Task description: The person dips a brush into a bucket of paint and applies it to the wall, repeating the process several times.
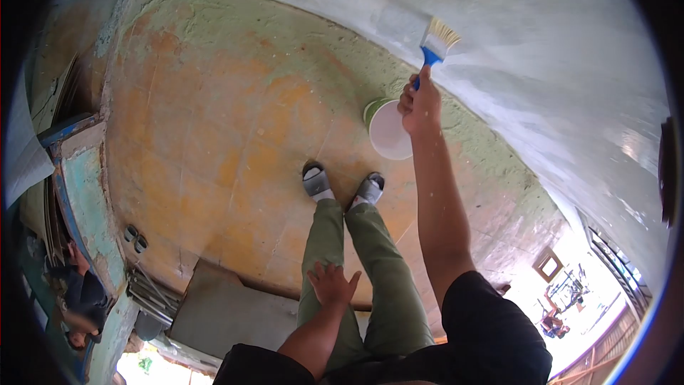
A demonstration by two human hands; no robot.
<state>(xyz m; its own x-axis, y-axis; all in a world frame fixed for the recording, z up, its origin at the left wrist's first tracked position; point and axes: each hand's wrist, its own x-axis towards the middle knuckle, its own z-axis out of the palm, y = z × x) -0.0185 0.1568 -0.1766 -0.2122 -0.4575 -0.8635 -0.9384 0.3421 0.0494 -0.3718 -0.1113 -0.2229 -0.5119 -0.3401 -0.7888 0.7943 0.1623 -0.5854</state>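
My right hand (pixel 421 103) is closed around the blue handle of a paintbrush (pixel 436 39), arm stretched out toward the wall. The brush has pale bristles and a light metal band, and its bristles overlap the grey-white wall (pixel 541 50) in this view. Below that hand a bucket (pixel 390 128) with a green outer side and a whitish inside stands on the floor, partly hidden by the hand and forearm. My left hand (pixel 332 284) rests on my thigh with its fingers spread, holding nothing.
A worn orange and green floor (pixel 214 121) spreads around my slippers (pixel 313 180). Another pair of slippers (pixel 135 238) lies at left, near a grey board (pixel 228 310) and metal tubes (pixel 153 296). A person (pixel 82 292) is beyond the left partition; a bright opening shows at lower right.
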